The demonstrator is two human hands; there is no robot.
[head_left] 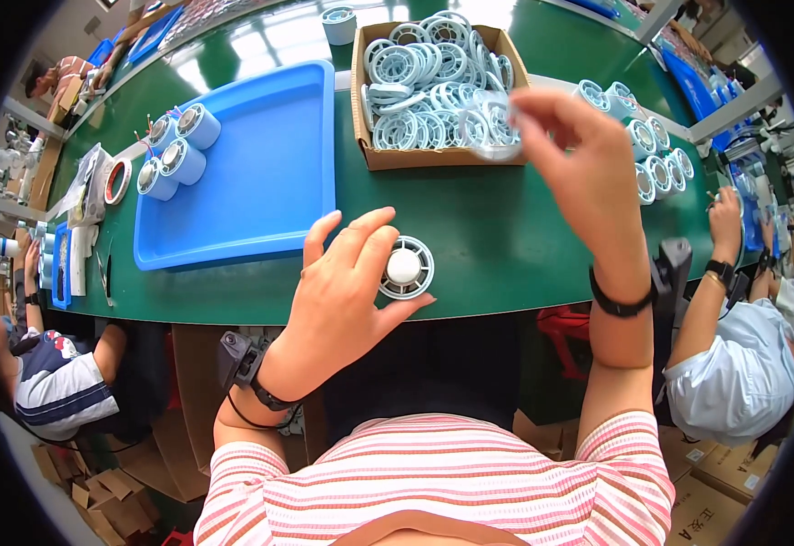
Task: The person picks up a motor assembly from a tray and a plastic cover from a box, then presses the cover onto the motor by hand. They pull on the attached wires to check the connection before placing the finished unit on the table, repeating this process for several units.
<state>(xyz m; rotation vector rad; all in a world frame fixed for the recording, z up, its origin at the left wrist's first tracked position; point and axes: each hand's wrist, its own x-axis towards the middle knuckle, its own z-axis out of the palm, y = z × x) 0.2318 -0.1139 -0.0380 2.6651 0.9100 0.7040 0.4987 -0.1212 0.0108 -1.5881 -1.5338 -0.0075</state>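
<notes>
My left hand (347, 278) is at the table's near edge, thumb and fingers curled round a small light-blue cylindrical fan housing (406, 265). It stands upright, its spoked top ring and white round hub facing up. Above the right corner of an open cardboard box (447, 162), my right hand (581, 150) is raised with thumb and fingertips pinched together. A pale, see-through ring (490, 148) hangs from those fingertips, smeared by motion. Light-blue spoked rings (397, 65) are heaped inside the box.
A blue tray (251, 182) at left bears several white-and-blue cylinders (181, 162). More such cylinders (659, 173) stand at right, and one cylinder (338, 25) behind the tray. A tape roll (117, 181) and tweezers (106, 273) lie far left. Co-workers sit on both sides.
</notes>
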